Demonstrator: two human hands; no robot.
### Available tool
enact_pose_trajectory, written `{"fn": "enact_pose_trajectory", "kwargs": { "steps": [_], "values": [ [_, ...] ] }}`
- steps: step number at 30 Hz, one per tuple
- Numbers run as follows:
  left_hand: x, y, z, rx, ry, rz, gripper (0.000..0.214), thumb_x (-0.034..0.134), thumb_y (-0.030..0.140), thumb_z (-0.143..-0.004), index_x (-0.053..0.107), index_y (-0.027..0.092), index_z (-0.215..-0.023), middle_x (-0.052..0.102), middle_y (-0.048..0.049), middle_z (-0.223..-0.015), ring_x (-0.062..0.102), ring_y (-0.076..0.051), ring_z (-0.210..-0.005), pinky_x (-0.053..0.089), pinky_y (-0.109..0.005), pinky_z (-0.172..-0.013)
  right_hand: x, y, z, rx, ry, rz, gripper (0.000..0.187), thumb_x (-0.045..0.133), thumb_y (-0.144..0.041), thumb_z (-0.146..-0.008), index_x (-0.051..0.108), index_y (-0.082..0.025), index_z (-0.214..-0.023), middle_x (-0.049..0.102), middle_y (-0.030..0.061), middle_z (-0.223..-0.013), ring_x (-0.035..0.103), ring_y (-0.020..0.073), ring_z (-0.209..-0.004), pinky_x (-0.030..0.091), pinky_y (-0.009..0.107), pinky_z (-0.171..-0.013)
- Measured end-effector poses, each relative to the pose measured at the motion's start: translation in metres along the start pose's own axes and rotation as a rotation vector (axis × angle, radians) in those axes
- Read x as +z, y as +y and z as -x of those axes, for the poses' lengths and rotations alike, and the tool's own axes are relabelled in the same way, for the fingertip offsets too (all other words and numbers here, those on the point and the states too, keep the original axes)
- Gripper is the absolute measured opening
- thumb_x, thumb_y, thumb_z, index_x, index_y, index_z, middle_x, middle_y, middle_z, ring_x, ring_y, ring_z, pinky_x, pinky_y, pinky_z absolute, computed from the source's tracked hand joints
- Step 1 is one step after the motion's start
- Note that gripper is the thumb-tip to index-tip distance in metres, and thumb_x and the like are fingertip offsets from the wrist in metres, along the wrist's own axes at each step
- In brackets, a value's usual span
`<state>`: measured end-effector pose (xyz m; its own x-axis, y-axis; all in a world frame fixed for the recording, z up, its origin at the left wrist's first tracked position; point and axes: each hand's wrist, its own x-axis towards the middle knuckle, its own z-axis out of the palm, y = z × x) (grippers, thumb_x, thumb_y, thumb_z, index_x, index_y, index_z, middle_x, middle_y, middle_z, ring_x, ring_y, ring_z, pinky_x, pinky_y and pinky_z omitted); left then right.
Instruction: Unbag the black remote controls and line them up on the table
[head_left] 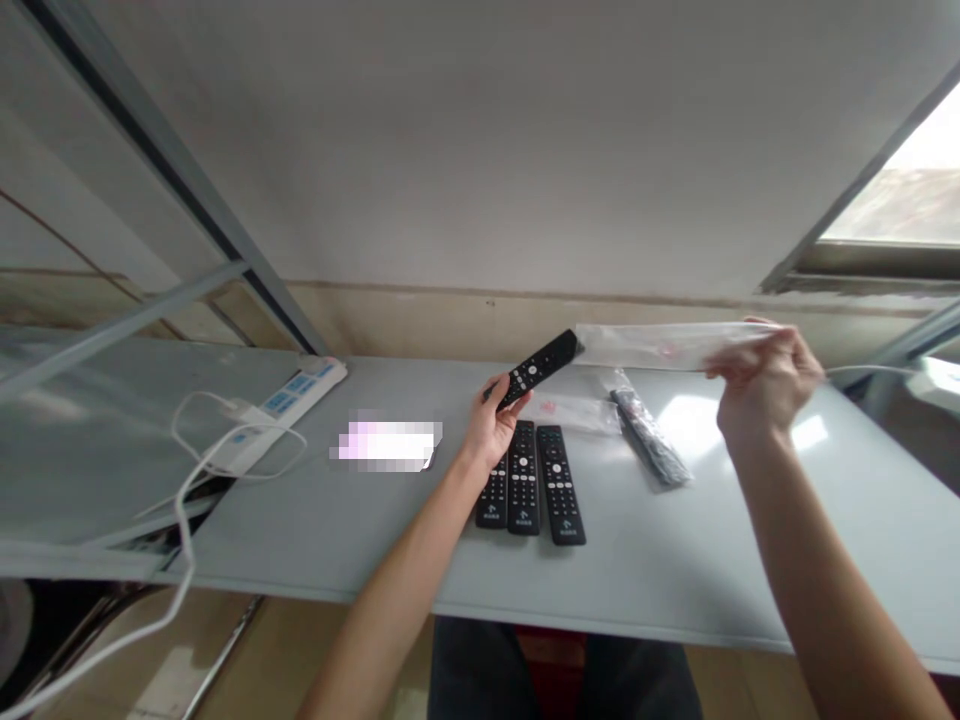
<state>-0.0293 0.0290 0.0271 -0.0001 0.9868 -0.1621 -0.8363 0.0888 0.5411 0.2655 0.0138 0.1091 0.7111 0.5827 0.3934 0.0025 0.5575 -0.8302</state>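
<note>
My left hand (493, 425) is closed around the lower end of a black remote control (541, 364), tilted up to the right above the table. My right hand (765, 375) grips one end of a clear plastic bag (637, 345), which stretches level toward the remote; its other end meets the remote's tip. Whether the tip is inside the bag I cannot tell. Below lie three black remotes side by side, among them a middle one (523, 490) and a right one (562, 490). Another clear bag (574, 411) lies flat behind them. A bagged remote (651, 440) rests to the right.
A white power strip (281, 410) with white cables stands at the table's left. A pixelated bright object (390, 445) lies left of the remotes. The grey table (675, 580) runs along a wall, with a metal frame post (277, 310) at left. A white device (936, 385) sits far right.
</note>
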Motion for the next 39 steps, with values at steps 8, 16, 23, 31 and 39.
{"fn": "enact_pose_trajectory", "kwargs": {
  "steps": [8, 16, 23, 31, 39],
  "values": [
    [0.001, 0.010, 0.007, -0.075, -0.183, -0.009, 0.022, 0.077, 0.005, -0.084, 0.073, 0.014, -0.104, 0.077, -0.0104, -0.115, 0.076, -0.014, -0.088, 0.062, -0.019, -0.073, -0.013, 0.052, 0.058, 0.289, -0.148, 0.086, 0.037, 0.062, -0.055, -0.096, 0.060, -0.024, -0.116, 0.074, 0.0007, -0.080, 0.076, 0.0197, -0.059, 0.052, 0.024, -0.042],
    [-0.005, 0.010, -0.003, -0.096, -0.221, -0.048, 0.025, 0.084, 0.024, -0.086, 0.071, 0.016, -0.105, 0.064, 0.0033, -0.074, 0.056, -0.006, -0.055, 0.048, -0.019, -0.051, -0.005, 0.070, 0.093, 0.385, -0.337, 0.105, 0.052, 0.064, -0.053, -0.096, 0.039, -0.030, -0.134, 0.074, 0.0052, -0.104, 0.080, 0.0230, -0.073, 0.061, 0.030, -0.054],
    [-0.003, 0.001, 0.000, -0.007, -0.214, -0.189, 0.027, 0.084, 0.027, -0.085, 0.067, 0.018, -0.104, 0.078, -0.0103, -0.117, 0.075, -0.027, -0.112, 0.058, -0.040, -0.095, -0.001, 0.074, 0.101, 0.382, -0.421, 0.108, 0.054, 0.063, -0.054, -0.096, 0.035, -0.031, -0.136, 0.066, 0.0077, -0.121, 0.078, 0.0261, -0.097, 0.067, 0.040, -0.072],
    [-0.003, 0.004, 0.002, -0.024, -0.209, -0.217, 0.027, 0.079, 0.026, -0.089, 0.068, 0.022, -0.113, 0.068, -0.0116, -0.144, 0.055, -0.031, -0.144, 0.048, -0.051, -0.111, -0.005, 0.067, 0.106, -0.169, -0.483, 0.591, 0.044, 0.052, -0.032, -0.102, 0.050, -0.031, -0.145, 0.044, 0.0160, -0.153, 0.049, 0.0346, -0.142, 0.050, 0.060, -0.111],
    [-0.006, 0.003, 0.000, -0.033, -0.126, -0.171, 0.026, 0.078, 0.023, -0.089, 0.066, 0.023, -0.112, 0.066, -0.0111, -0.146, 0.051, -0.030, -0.148, 0.044, -0.060, -0.115, -0.009, 0.074, 0.119, -0.388, -0.927, 0.848, 0.043, 0.043, -0.021, -0.104, 0.065, -0.028, -0.141, 0.051, 0.0118, -0.160, 0.039, 0.0336, -0.154, 0.038, 0.061, -0.123]
  ]
}}
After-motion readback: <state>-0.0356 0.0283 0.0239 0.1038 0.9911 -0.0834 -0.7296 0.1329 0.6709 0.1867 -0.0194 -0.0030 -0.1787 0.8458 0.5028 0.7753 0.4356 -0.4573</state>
